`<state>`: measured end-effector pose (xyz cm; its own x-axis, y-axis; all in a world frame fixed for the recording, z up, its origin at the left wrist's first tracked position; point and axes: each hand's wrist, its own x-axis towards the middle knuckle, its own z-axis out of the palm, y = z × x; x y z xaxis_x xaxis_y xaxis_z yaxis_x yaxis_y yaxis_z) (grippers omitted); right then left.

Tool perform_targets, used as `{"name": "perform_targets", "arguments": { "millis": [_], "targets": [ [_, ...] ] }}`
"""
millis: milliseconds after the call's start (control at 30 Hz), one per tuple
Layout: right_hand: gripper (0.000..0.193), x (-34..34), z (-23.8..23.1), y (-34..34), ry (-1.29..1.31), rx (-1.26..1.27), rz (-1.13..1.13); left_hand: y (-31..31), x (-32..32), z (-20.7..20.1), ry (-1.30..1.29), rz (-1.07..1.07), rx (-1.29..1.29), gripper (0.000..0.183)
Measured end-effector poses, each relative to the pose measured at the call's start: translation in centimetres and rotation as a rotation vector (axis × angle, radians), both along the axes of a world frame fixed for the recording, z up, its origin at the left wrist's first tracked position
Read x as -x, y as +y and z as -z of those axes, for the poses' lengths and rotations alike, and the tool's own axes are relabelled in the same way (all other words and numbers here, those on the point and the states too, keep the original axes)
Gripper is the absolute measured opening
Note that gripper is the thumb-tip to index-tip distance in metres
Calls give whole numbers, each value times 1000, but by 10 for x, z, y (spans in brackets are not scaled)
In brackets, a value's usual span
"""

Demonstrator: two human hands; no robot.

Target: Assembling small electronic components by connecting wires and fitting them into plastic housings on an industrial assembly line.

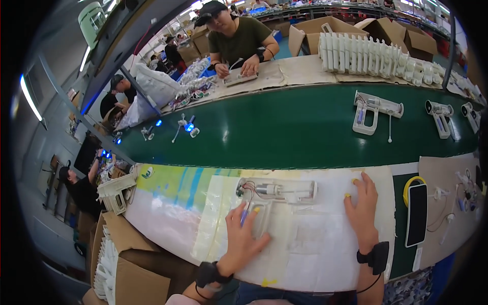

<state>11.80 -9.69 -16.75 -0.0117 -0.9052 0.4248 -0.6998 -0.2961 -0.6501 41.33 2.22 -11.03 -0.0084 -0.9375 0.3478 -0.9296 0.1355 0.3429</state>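
In front of me lies a white plastic pistol-shaped housing half (300,191) with its inside facing up. A silver motor (269,189), red wires and a purple cylindrical cell (245,216) show in it. My left hand (245,241) is at its handle, fingers apart and fingertips by the cell; whether they press on it I cannot tell. To the right of the housing, my right hand (363,206) is open over the covered work board (325,254), fingers spread and holding nothing. Yellow covers show on fingertips of both hands.
A green conveyor belt (284,132) crosses beyond the board, carrying device halves (378,109) and blue-lit parts (190,127). A phone (417,216) lies at right. Cardboard box (137,259) of white parts stands lower left. A co-worker (239,43) works across the belt.
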Motion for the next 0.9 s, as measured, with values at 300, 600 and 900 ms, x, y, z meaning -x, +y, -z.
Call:
{"name": "perform_targets", "arguments": {
  "millis": [300,600,900],
  "targets": [
    [35,-1,5,-10,120,64,62,-148,-10,33,-15,1,180,61],
    [36,-3,-7,-14,72,138,7,-277,35,50,4,-111,208,58],
    [42,15,15,-19,135,35,90,-281,78,54,-155,-84,241,69]
  ]
}}
